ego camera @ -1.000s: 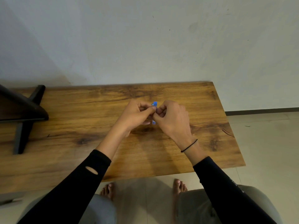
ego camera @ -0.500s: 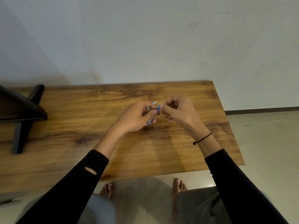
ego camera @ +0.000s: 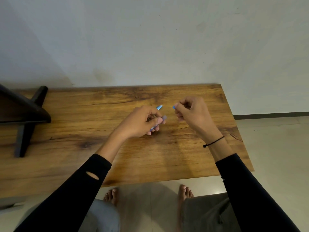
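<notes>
Above the middle of the wooden table (ego camera: 167, 156), my left hand (ego camera: 142, 121) grips a thin blue pen (ego camera: 159, 107); its blue end sticks out past my fingers and its body shows below my thumb. A second pale bluish piece (ego camera: 164, 117) lies at my left thumb tip; what it is I cannot tell. To the right, my right hand (ego camera: 192, 113) is curled and pinches a small blue piece (ego camera: 174, 107) at its fingertips. A gap separates the two hands.
A dark wooden stand (ego camera: 23, 114) with legs sits on the table's left end. The table stands against a plain wall (ego camera: 150, 39). Its right edge gives onto tiled floor (ego camera: 275, 156). My bare feet (ego camera: 184, 191) are under the near edge.
My hands were together on the blue pen; they have pulled apart. The right hand moved right with a small blue piece, the left kept the pen.
</notes>
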A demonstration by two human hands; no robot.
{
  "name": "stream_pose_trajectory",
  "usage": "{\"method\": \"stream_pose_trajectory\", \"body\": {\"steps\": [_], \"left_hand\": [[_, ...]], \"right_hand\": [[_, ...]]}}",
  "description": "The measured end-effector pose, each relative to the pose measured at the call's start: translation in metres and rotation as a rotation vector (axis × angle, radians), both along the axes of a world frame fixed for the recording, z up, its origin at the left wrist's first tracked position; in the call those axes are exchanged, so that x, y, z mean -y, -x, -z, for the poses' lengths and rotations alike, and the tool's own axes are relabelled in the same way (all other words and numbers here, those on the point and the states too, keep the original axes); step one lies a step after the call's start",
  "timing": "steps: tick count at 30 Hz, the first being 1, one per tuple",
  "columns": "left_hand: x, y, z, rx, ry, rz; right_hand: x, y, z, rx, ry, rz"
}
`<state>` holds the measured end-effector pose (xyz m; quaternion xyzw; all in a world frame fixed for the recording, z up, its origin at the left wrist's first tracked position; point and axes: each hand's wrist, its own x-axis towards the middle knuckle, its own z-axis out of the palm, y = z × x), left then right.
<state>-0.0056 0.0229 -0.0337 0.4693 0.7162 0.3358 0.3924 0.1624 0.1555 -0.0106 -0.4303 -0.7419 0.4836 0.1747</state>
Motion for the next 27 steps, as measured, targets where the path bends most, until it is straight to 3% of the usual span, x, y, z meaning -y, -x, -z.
{"method": "stream_pose_trajectory", "body": {"steps": [3, 6, 12, 14, 17, 20, 22, 24, 27], "left_hand": [[-0.001, 0.0, -0.001, 0.056, -0.087, -0.083], [-0.003, 0.003, -0.002, 0.042, -0.125, -0.121], [-0.003, 0.002, -0.004, 0.008, -0.135, -0.119], [-0.003, 0.002, -0.004, 0.01, -0.146, -0.123], [-0.003, 0.001, -0.008, 0.038, -0.205, -0.118], [-0.005, -0.005, -0.014, 0.003, -0.305, -0.107], [-0.007, -0.013, -0.018, -0.047, -0.386, -0.096], [-0.008, -0.021, -0.026, -0.107, -0.455, -0.07], [-0.01, -0.03, -0.037, -0.177, -0.554, -0.071]], "right_hand": [[-0.003, -0.006, 0.002, 0.101, 0.027, -0.111], [0.003, -0.003, 0.012, 0.282, -0.149, -0.182], [0.016, 0.006, 0.029, 0.495, -0.349, -0.162], [0.017, 0.008, 0.028, 0.475, -0.369, -0.117], [0.014, 0.009, 0.018, 0.109, -0.222, 0.073], [0.015, 0.014, -0.001, -0.553, 0.449, 0.285], [0.019, 0.016, -0.011, -0.881, 0.853, 0.327], [0.025, 0.018, -0.017, -1.055, 1.031, 0.312], [0.032, 0.02, -0.023, -1.158, 1.076, 0.274]]}}
